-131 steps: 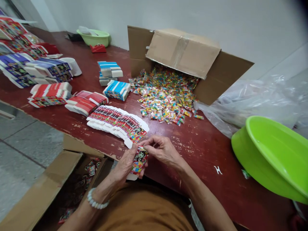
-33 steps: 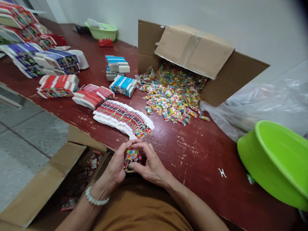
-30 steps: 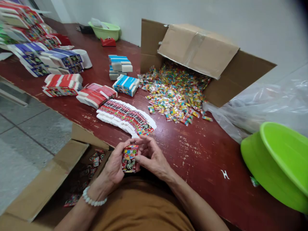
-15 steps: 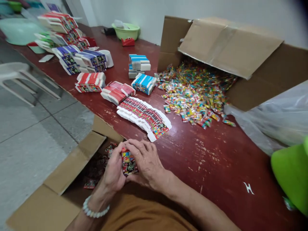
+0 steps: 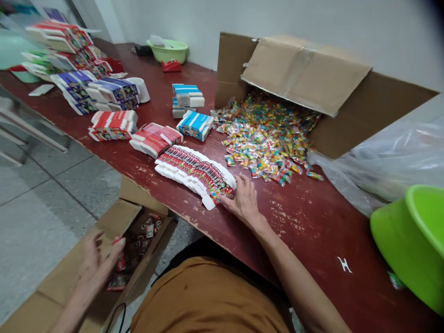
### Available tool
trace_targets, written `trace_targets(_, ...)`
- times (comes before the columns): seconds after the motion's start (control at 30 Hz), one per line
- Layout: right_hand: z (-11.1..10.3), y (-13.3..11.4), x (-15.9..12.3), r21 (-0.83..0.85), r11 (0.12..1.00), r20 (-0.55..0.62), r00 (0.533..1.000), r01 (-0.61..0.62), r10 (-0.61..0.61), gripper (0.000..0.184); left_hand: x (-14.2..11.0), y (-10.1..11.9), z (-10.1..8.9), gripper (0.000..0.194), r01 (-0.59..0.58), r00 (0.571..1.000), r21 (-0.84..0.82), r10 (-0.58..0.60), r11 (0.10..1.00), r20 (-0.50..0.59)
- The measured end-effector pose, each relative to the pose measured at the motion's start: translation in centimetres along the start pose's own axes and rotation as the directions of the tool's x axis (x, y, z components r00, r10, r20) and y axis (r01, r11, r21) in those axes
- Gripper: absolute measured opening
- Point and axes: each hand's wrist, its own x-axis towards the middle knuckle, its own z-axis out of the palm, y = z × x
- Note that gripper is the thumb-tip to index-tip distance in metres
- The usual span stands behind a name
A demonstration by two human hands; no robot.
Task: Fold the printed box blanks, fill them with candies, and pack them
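Observation:
My right hand rests at the near end of a fanned row of flat folded candy boxes, thumb and fingers apart around the end box. Its fingers touch the printed card, which lies in line with the others. Over an open cardboard carton at the lower left hangs my left hand, blurred, with fingers spread. Just beyond its fingertips a red packet shows inside the carton, among several other red and dark packets; contact with it is unclear.
Wrapped candies spill from a tipped cardboard box. Bundled red boxes, blue boxes and purple boxes stand farther back. A green tub sits at the right. A red tape dispenser stands near a green basin.
My hands have parted from around a printed candy packet. The left has swung down left over the carton, the right forward to the fanned boxes. The view has turned slightly right.

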Motion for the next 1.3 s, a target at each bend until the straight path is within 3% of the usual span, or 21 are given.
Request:
trace_targets(0.07,0.2,0.6,0.5,-0.074,0.995,0.024,0.998,-0.062,0.064,0.084,0.5,-0.9,-0.3,0.053,-0.016,1.000,0.101,0.016,0.995,-0.002)
trace_targets(0.13,0.5,0.6,0.5,-0.073,0.993,0.025,0.995,-0.093,0.095,0.079,0.0,0.7,0.9,0.057,-0.127,0.992,0.078,0.127,0.989,0.009)
trace_targets(0.23,0.8,0.5,0.4,0.100,0.979,-0.070,0.980,-0.179,0.186,0.072,-1.7,6.1,4.5,0.052,-0.390,0.921,0.005,0.390,0.921,0.013)
trace_targets(0.33,0.3,0.8,0.4,0.476,0.852,-0.088,0.952,-0.219,0.294,0.055,-3.0,12.0,7.4,0.044,-0.533,0.846,-0.116,0.533,0.838,-0.036)
trace_targets(0.43,-1.8,0.9,0.1,0.651,0.727,0.015,0.962,-0.217,0.274,0.044,-3.3,16.1,8.4,0.050,-0.516,0.834,-0.304,0.551,0.801,0.034)
trace_targets(0.5,-3.7,0.4,-0.5,0.712,0.673,0.104,0.978,-0.200,0.180,0.040,-3.4,17.7,8.4,0.055,-0.348,0.829,-0.461,0.498,0.816,0.256)
trace_targets(0.53,-4.6,0.0,-0.8,0.761,0.619,0.166,0.981,-0.193,0.102,0.036,-3.5,18.1,8.3,0.056,-0.204,0.773,-0.528,0.466,0.825,0.430)
trace_targets(0.57,-5.3,-0.5,-1.2,0.799,0.571,0.211,0.977,-0.188,0.026,0.033,-3.8,18.4,8.2,0.056,-0.035,0.655,-0.562,0.444,0.826,0.611)
trace_targets(0.63,-6.4,-1.5,-1.8,0.841,0.514,0.256,0.962,-0.172,-0.097,0.028,-4.7,18.5,8.3,0.049,0.268,0.339,-0.526,0.432,0.807,0.836)
trace_targets(0.67,-6.6,-2.0,-2.0,0.845,0.510,0.258,0.957,-0.159,-0.129,0.027,-5.3,18.4,8.3,0.045,0.375,0.219,-0.490,0.438,0.787,0.872)
trace_targets(0.7,-6.7,-2.4,-2.1,0.847,0.510,0.257,0.955,-0.148,-0.150,0.027,-5.9,18.3,8.4,0.042,0.453,0.154,-0.461,0.443,0.763,0.883)
trace_targets(0.73,-6.7,-2.7,-2.2,0.848,0.509,0.259,0.952,-0.145,-0.161,0.027,-6.5,18.1,8.6,0.040,0.510,0.137,-0.445,0.441,0.736,0.887)
trace_targets(0.83,-6.5,-3.1,-2.3,0.863,0.463,0.306,0.938,-0.201,-0.164,0.030,-7.5,17.8,8.9,0.036,0.591,0.201,-0.446,0.413,0.672,0.888)
trace_targets(0.9,-6.5,-3.3,-2.5,0.878,0.406,0.341,0.926,-0.252,-0.164,0.035,-7.7,17.9,9.1,0.033,0.552,0.288,-0.489,0.397,0.675,0.872)
trace_targets(1.0,-6.6,-3.4,-3.1,0.902,0.328,0.350,0.921,-0.281,-0.173,0.057,-7.7,18.4,9.1,0.028,0.435,0.442,-0.574,0.391,0.694,0.807)
trace_targets(1.07,-6.4,-3.4,-3.8,0.894,0.307,0.390,0.903,-0.326,-0.177,0.066,-7.7,18.8,9.3,0.027,0.386,0.517,-0.607,0.383,0.695,0.766)
trace_targets(1.17,-5.6,-3.3,-4.7,0.840,0.308,0.510,0.843,-0.446,-0.171,0.047,-7.5,19.1,10.0,0.031,0.383,0.537,-0.604,0.363,0.699,0.761)
trace_targets(1.2,-5.4,-3.3,-4.8,0.831,0.319,0.518,0.843,-0.456,-0.142,0.039,-7.4,19.1,10.3,0.032,0.380,0.541,-0.599,0.356,0.704,0.762)
trace_targets(1.3,-5.0,-3.0,-4.6,0.845,0.406,0.384,0.923,-0.348,-0.008,0.026,-6.7,18.8,10.8,0.037,0.315,0.569,-0.589,0.349,0.745,0.745)
